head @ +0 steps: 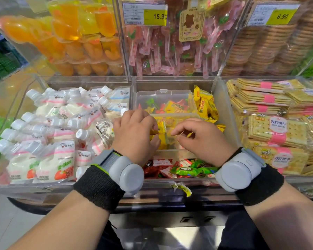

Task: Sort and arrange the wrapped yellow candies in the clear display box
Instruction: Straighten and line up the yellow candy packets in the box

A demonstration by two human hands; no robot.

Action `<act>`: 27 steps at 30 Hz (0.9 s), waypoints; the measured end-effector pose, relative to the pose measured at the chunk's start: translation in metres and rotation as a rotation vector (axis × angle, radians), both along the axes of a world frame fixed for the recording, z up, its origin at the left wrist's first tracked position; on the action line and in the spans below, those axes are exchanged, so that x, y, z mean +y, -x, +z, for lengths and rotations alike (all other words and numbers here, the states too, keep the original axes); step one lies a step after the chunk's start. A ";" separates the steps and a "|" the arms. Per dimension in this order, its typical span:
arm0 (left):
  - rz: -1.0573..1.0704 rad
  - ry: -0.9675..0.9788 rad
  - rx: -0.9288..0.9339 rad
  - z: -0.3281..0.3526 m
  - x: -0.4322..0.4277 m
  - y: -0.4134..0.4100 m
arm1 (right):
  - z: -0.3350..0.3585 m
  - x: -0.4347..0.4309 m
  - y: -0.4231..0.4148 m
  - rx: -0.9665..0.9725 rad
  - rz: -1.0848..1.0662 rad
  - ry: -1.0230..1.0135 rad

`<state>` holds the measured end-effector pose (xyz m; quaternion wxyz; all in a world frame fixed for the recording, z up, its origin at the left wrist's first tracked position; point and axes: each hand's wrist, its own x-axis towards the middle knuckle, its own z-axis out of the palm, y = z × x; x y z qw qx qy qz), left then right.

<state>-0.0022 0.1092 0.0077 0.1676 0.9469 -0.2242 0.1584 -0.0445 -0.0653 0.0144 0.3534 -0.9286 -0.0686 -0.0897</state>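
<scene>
The left hand (pixel 135 134) grips yellow candies (pixel 160 128) between curled fingers and thumb; two wrapped pieces show, one above the other, at its fingertips. The right hand (pixel 202 139) is just beside it, fingers curled, forefinger and thumb close together at a wrapper. Whether it actually holds anything cannot be told. Each wrist carries one of two grey wrist units (pixel 126 175) on a black band. Both hands reach over the clear display box (pixel 172 152), which sits in the middle of three lower bins and holds more yellow pieces, too crowded to count. Nearer than that box, red and green sweets (pixel 184 169) lie loose at the bin's front. Behind it stands a second clear box (pixel 163 92) with mixed green, red and yellow wrappers, and upright yellow packets (pixel 204 105) are wedged on its right. The left bin is heaped with white spouted pouches (pixel 49 134), the right bin with stacked cracker packs (pixel 276 130). Farther up are three more bins: orange jelly cups (pixel 79 38), pink lollipops (pixel 170 49) and round biscuits (pixel 267 47). Two price labels (pixel 145 15) show, reading 15.90 and 6.90.
</scene>
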 end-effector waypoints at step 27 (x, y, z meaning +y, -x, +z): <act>-0.332 -0.237 0.031 -0.002 -0.121 0.033 | 0.012 -0.104 0.032 -0.201 -0.264 -0.162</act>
